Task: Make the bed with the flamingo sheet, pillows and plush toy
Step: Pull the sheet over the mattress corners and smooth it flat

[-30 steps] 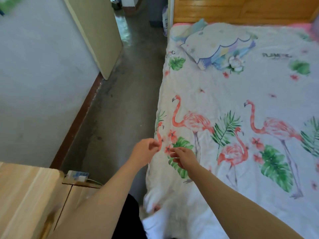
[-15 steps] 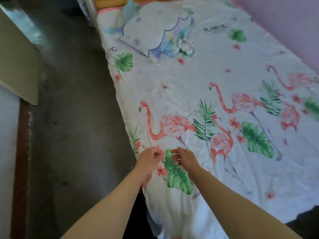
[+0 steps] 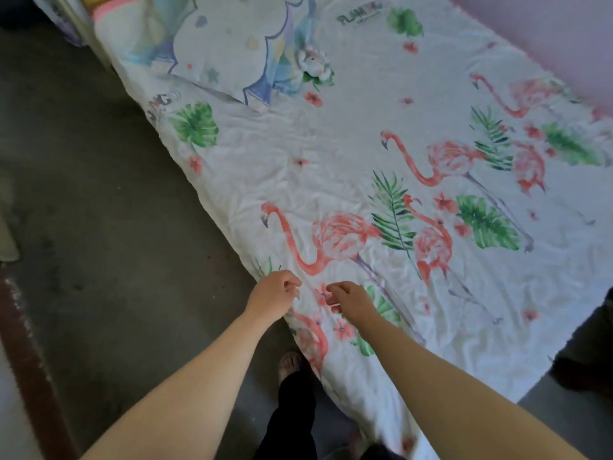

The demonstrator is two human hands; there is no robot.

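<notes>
The white flamingo sheet lies spread over the bed, lightly creased. My left hand is at the sheet's near side edge with curled fingers pinching the fabric. My right hand is a short way to its right, on the sheet over a green leaf print, and also pinches it. A pillow with a blue and white cloud pattern lies at the head end. At the pillow's lower right corner sits a small white and green plush-looking thing.
Grey concrete floor runs along the bed's left side. My foot stands by the bed edge. A purple wall borders the bed's far side. A dark object sits at the foot end. A red-brown skirting is at far left.
The view has swung right and down over the bed; the door and wooden cabinet have left the frame. My hands stay at the same spot on the sheet edge, now slightly further apart.
</notes>
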